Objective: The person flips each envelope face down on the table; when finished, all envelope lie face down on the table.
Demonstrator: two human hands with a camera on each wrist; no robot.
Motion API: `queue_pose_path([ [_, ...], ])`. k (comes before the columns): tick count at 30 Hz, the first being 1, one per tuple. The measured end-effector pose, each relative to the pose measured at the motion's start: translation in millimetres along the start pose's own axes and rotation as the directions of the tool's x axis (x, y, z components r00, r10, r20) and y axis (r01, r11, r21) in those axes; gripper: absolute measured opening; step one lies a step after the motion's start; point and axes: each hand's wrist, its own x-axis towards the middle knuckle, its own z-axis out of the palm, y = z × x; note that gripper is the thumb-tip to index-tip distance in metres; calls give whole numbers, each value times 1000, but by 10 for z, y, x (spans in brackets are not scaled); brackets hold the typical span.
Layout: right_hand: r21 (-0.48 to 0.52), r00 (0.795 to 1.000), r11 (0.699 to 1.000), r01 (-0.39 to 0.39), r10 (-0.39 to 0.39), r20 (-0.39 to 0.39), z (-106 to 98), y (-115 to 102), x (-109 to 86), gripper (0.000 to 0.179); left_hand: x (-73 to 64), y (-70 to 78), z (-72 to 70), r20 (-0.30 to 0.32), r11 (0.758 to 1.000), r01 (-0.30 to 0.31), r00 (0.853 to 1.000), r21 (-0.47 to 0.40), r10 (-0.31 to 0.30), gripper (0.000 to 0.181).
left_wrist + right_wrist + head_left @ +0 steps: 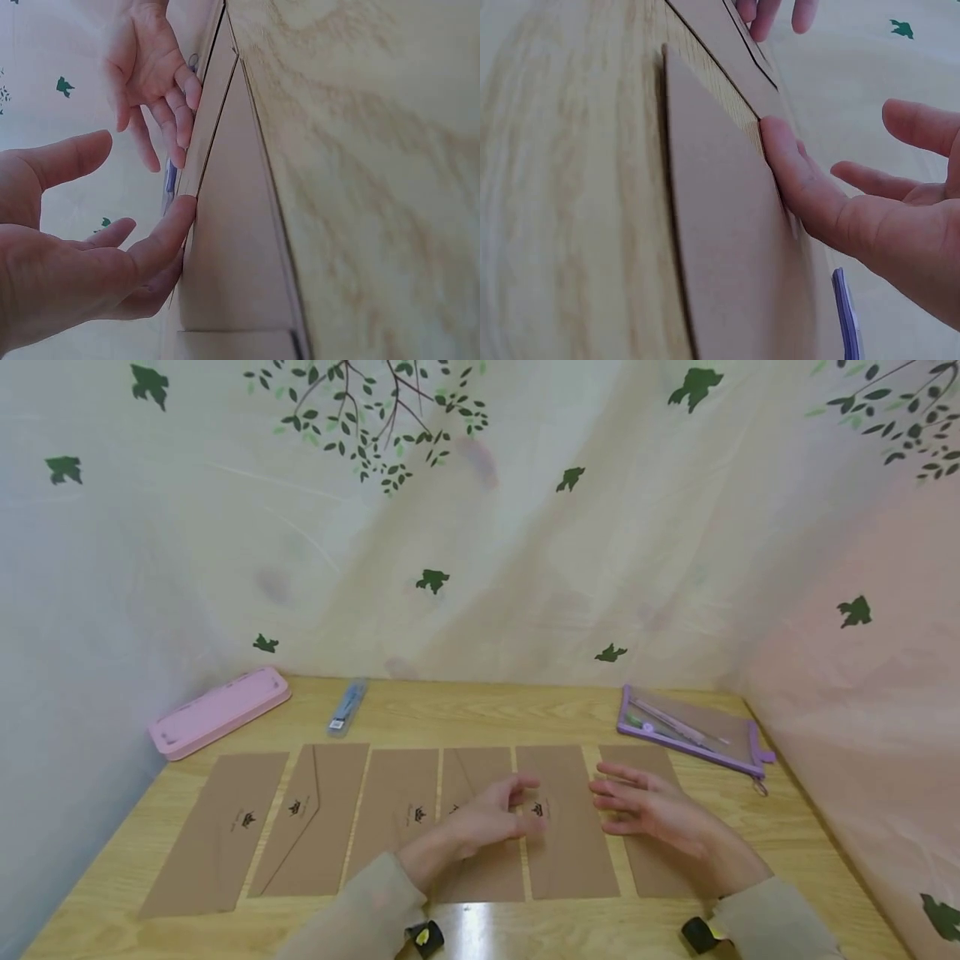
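Several brown kraft envelopes lie in a side-by-side row, from the leftmost envelope (213, 835) to the rightmost envelope (656, 868); most show a small black crown print. My left hand (483, 817) is over the middle of the row, its fingers reaching over the second envelope from the right (573, 860). In the left wrist view its fingertips are right at the envelopes and nothing is held. My right hand (660, 814) is at the rightmost envelope, palm turned inward and fingers loosely extended. The right wrist view shows its lower fingers along that envelope's surface (712, 202), holding nothing.
A pink pencil case (221, 710) lies at the back left of the wooden table (480, 710), with a slim clear blue case (347, 708) beside it. At the back right is a purple-edged zip pouch (690, 727) with pens. A leaf-printed curtain (510, 527) closes off the back.
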Motion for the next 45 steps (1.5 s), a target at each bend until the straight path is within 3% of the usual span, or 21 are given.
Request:
queue_pose_path([
  [13,62,1000,998,-19,19,-1,-8,4,-19,71,7,22,-50,51,999,9,999,35,-11,65],
  [21,74,1000,997,-28,29,-9,-9,-26,-31,72,24,25,-28,40,1000,3,999,22,-4,64],
  [33,58,999,998,17,-19,31,-30,-49,-24,68,10,10,-32,42,1000,27,999,16,-27,61],
  [45,110,1000,994,4,-3,-1,5,-81,-29,73,3,1,-1,28,996,4,1000,86,-7,60],
])
